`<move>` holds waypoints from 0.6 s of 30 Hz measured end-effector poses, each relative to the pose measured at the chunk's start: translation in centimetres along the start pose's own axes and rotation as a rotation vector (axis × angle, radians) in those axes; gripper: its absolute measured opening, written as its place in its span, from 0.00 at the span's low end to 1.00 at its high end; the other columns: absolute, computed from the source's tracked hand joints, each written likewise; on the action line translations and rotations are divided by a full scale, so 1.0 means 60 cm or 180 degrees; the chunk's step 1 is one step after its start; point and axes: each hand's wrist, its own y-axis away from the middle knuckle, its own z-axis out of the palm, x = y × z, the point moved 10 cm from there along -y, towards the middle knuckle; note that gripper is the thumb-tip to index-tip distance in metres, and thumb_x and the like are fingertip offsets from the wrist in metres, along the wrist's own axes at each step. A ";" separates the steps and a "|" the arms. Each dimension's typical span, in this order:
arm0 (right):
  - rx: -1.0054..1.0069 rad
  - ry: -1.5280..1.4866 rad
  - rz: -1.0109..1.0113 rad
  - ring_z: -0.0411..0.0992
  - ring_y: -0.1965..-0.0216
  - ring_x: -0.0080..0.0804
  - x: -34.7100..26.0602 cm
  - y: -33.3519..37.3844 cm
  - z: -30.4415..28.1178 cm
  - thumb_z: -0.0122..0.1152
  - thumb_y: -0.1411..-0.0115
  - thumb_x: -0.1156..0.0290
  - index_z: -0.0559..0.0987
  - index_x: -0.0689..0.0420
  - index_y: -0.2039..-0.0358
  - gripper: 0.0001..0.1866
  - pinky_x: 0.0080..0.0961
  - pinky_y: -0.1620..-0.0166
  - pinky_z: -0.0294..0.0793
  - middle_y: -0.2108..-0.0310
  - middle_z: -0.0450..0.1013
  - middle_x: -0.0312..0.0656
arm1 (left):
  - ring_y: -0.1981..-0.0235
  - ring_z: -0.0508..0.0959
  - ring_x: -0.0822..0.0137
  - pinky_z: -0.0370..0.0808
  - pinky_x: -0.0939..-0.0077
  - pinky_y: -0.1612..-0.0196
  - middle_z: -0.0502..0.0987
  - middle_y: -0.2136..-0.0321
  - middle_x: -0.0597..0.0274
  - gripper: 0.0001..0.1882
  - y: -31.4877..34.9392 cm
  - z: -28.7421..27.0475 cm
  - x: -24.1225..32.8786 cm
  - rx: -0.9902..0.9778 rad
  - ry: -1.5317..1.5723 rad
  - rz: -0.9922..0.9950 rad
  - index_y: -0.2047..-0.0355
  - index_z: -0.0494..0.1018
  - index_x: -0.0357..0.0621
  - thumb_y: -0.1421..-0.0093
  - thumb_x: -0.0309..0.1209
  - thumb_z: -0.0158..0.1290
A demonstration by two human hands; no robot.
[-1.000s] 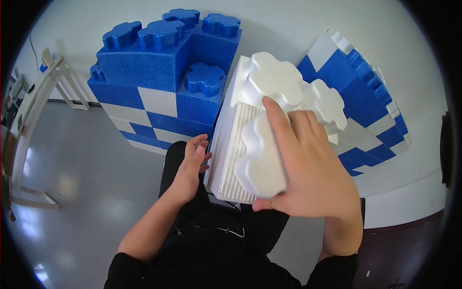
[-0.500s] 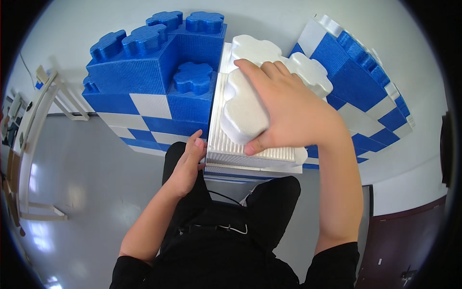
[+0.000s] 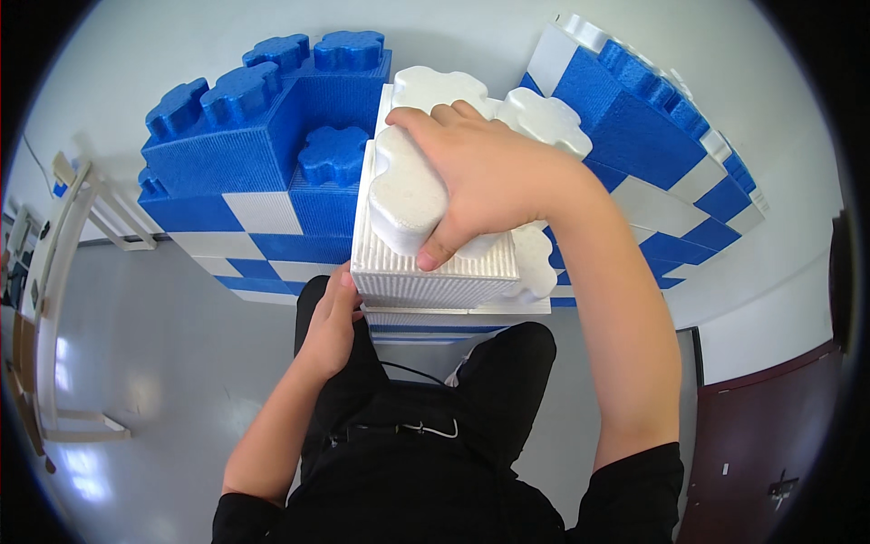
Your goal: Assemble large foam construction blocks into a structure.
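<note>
My right hand (image 3: 494, 177) is closed over a rounded stud on top of a large white building block (image 3: 426, 272), its thumb in front and its fingers across the stud. The block has ribbed sides and sits on, or just over, a lower white block (image 3: 535, 306); whether they touch I cannot tell. A lower white stud (image 3: 535, 263) shows at its right. My left hand (image 3: 331, 317) is by the block's front left corner, fingers stretched out with the tips at its side. Part of those fingers is hidden.
A blue-and-white block wall (image 3: 217, 150) rises at the left, with studs on top. Another checkered block wall (image 3: 652, 163) stands at the right. A white table (image 3: 54, 272) is at the far left, and a dark red door (image 3: 752, 435) at the lower right.
The white block has shifted left over the lower block, uncovering more of the stud at its right. My left hand's fingers have come closer together against its side. The view has shifted slightly.
</note>
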 end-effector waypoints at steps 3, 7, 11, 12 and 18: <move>-0.0002 0.0123 0.0115 0.67 0.34 0.57 -0.012 0.011 0.004 0.89 0.69 0.48 0.61 0.62 0.26 0.72 0.45 0.34 0.72 0.41 0.71 0.60 | 0.34 0.72 0.53 0.66 0.60 0.34 0.70 0.33 0.51 0.41 0.001 -0.005 0.001 0.0006 -0.0024 -0.0071 0.23 0.56 0.47 0.22 0.63 0.31; 0.0314 0.0233 -0.0029 0.68 0.37 0.56 -0.031 0.037 0.011 0.89 0.67 0.49 0.62 0.62 0.27 0.69 0.46 0.37 0.72 0.43 0.72 0.58 | 0.32 0.69 0.53 0.64 0.57 0.31 0.69 0.32 0.51 0.40 0.000 -0.014 0.022 -0.0060 -0.0047 -0.0143 0.22 0.53 0.44 0.21 0.61 0.31; 0.0591 0.0250 -0.0138 0.70 0.42 0.54 -0.057 0.073 0.004 0.89 0.67 0.50 0.63 0.64 0.28 0.68 0.46 0.42 0.72 0.47 0.72 0.57 | 0.28 0.64 0.50 0.58 0.53 0.26 0.64 0.29 0.45 0.44 0.027 0.012 0.134 0.0004 -0.0115 0.0958 0.22 0.49 0.38 0.22 0.61 0.34; 0.0596 0.0240 -0.0153 0.70 0.42 0.54 -0.064 0.078 0.006 0.89 0.67 0.50 0.63 0.64 0.28 0.68 0.46 0.42 0.72 0.47 0.72 0.57 | 0.26 0.61 0.49 0.55 0.52 0.25 0.61 0.28 0.41 0.46 0.034 0.014 0.159 0.0020 -0.0211 0.1210 0.22 0.48 0.36 0.24 0.62 0.36; 0.0555 0.0002 -0.0153 0.70 0.44 0.53 -0.101 0.109 -0.001 0.89 0.65 0.52 0.63 0.65 0.28 0.67 0.45 0.44 0.71 0.49 0.71 0.56 | 0.24 0.56 0.46 0.51 0.51 0.23 0.54 0.26 0.36 0.50 0.034 0.035 0.210 -0.0144 0.0476 0.1503 0.22 0.46 0.35 0.30 0.58 0.47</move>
